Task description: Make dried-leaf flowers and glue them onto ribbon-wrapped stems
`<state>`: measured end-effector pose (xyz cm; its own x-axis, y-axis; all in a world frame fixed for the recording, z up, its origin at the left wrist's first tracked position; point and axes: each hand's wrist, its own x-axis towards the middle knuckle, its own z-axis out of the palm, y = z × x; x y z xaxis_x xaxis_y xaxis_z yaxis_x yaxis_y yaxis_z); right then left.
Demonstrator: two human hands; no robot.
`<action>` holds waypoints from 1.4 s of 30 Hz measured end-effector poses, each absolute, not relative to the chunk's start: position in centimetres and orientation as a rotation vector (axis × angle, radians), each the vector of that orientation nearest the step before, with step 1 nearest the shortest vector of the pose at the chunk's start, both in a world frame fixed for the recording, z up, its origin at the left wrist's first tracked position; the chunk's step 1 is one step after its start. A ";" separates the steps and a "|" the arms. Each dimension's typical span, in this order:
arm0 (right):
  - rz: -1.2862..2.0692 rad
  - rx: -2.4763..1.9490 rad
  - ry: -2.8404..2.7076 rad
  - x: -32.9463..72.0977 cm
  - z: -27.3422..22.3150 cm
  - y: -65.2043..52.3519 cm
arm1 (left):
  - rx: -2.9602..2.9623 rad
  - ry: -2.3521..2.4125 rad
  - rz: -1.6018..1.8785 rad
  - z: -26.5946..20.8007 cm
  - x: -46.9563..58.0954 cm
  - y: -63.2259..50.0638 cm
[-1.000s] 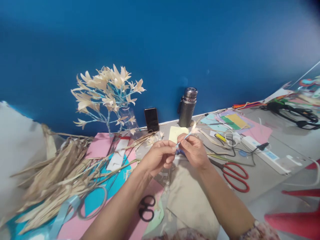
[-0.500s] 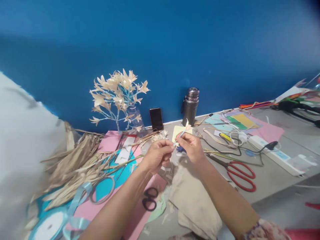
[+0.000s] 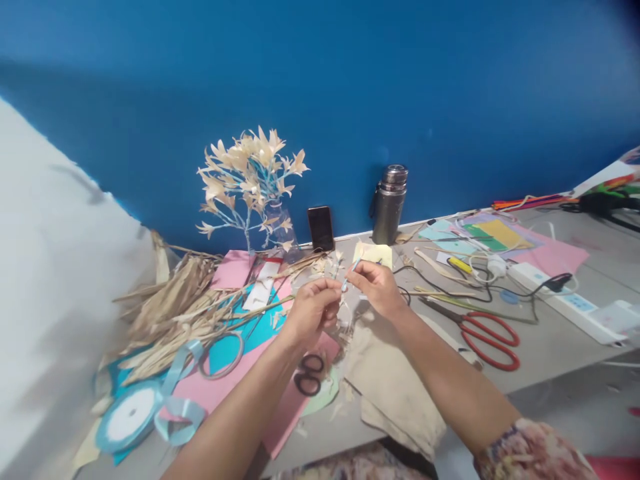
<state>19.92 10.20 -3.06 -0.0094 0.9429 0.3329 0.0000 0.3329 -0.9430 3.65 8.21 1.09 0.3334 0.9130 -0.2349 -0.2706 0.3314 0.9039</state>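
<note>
My right hand (image 3: pixel 381 290) is closed in a pinch on a thin light-blue flower stem (image 3: pixel 350 275). Close beside it, my left hand (image 3: pixel 315 307) pinches the lower end of the same stem. The flower head cannot be made out clearly from here. Beyond my hands lies a pale yellow pad (image 3: pixel 380 252). A folded beige cloth (image 3: pixel 390 373) is spread below my right forearm. Behind and to the left, a bunch of cream handmade flowers (image 3: pixel 255 167) on blue stems stands in a clear glass bottle (image 3: pixel 285 230).
Dried husks (image 3: pixel 175 300) and a light-blue ribbon roll (image 3: pixel 133 413) lie left. Black-handled scissors (image 3: pixel 309 383) rest between my arms, red-handled scissors (image 3: pixel 493 340) to the right. A phone (image 3: pixel 321 228), a steel flask (image 3: pixel 391 207) and a power strip (image 3: pixel 560 300) lie farther off.
The view has shifted, so the table things appear farther right and mostly higher. The stem has turned between my fingers, and its pale flower head no longer shows clearly. Both hands still pinch.
</note>
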 end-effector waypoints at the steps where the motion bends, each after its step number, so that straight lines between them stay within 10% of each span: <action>1: 0.971 -0.951 -1.358 19.9 -3.1 10.3 | 0.888 0.875 0.916 1.0 3.5 8.3; 13: 1.192 -0.906 -1.369 20.7 -3.8 11.2 | 1.551 1.218 0.821 0.3 0.3 10.5; 42: 1.777 -0.492 -1.364 19.2 -5.3 10.2 | 0.998 0.749 0.746 -0.1 2.2 10.4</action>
